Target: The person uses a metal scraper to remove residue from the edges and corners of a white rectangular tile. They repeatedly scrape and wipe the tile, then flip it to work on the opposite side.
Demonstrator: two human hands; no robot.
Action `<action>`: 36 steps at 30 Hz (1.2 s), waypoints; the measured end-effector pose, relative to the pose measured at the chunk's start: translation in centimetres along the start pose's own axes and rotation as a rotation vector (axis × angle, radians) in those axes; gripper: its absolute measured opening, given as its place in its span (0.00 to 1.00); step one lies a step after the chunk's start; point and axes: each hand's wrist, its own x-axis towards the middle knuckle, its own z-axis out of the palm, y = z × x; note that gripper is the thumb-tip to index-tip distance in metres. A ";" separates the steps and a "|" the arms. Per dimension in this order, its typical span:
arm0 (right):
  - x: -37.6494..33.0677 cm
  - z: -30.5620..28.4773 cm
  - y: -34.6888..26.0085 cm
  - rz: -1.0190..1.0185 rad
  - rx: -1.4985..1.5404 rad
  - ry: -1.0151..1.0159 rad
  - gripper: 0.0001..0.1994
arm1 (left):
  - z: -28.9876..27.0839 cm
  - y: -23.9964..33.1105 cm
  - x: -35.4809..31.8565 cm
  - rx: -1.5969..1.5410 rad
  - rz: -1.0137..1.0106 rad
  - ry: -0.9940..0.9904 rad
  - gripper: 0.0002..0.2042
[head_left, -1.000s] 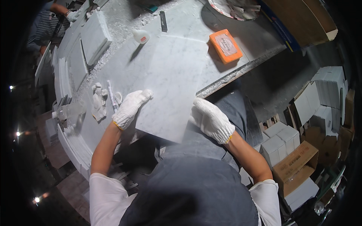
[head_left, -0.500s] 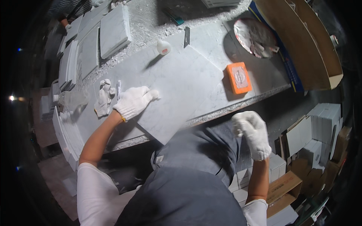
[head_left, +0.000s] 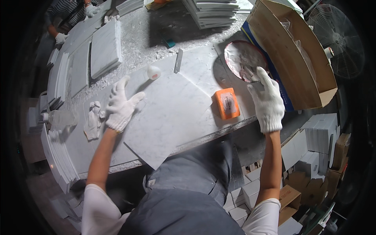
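A white marble-patterned tile (head_left: 168, 117) lies on the workbench, one corner jutting over its near edge. My left hand (head_left: 122, 107), in a white knit glove, is spread at the tile's left side, holding nothing. My right hand (head_left: 269, 102), gloved alike, reaches beside the round red-rimmed bowl (head_left: 225, 56) of white paste. Its thumb and forefinger are apart next to a tool partly hidden in the bowl. An orange block (head_left: 228, 110) with a label stands left of this hand. Beyond the tile are a white squeeze bottle (head_left: 154, 73) and a flat metal strip (head_left: 178, 61).
A spare glove (head_left: 92, 123) and a clear plastic bottle (head_left: 64, 119) lie at the left. Stacked tiles (head_left: 106, 51) stand farther back, where another person's gloved hands (head_left: 91, 11) show. An open cardboard box (head_left: 290, 58) and a fan (head_left: 337, 39) are at the right.
My right hand has risen from beside the bench's near edge to the bowl, its fingers opening. My left hand has shifted away from the tile's middle and spread. The whole view has shifted.
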 end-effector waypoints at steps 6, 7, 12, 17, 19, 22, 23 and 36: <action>4.5 2.5 -1.0 -0.016 -0.399 -0.125 0.15 | 6.2 2.0 3.7 -0.151 -0.037 0.127 0.44; 4.9 2.6 -0.9 0.018 -0.454 -0.171 0.14 | 6.9 2.1 4.2 -0.158 0.014 0.162 0.42; 3.3 1.1 0.2 0.123 0.041 0.093 0.10 | 9.1 2.1 5.2 -0.309 0.053 0.184 0.30; 1.7 1.5 0.3 0.460 0.617 0.039 0.16 | 10.3 1.8 4.8 -0.185 0.026 0.276 0.22; 1.9 2.3 0.4 0.472 0.542 0.023 0.15 | 10.4 1.6 4.8 -0.194 0.039 0.280 0.21; 2.3 3.4 0.5 0.443 0.479 0.028 0.15 | 10.6 1.3 4.9 -0.185 0.066 0.299 0.18; 2.4 3.6 0.5 0.428 0.435 0.031 0.15 | 10.7 1.2 4.9 -0.210 0.095 0.309 0.19; 2.8 4.7 1.5 0.543 0.645 0.024 0.13 | 10.5 1.4 4.7 -0.226 0.071 0.299 0.19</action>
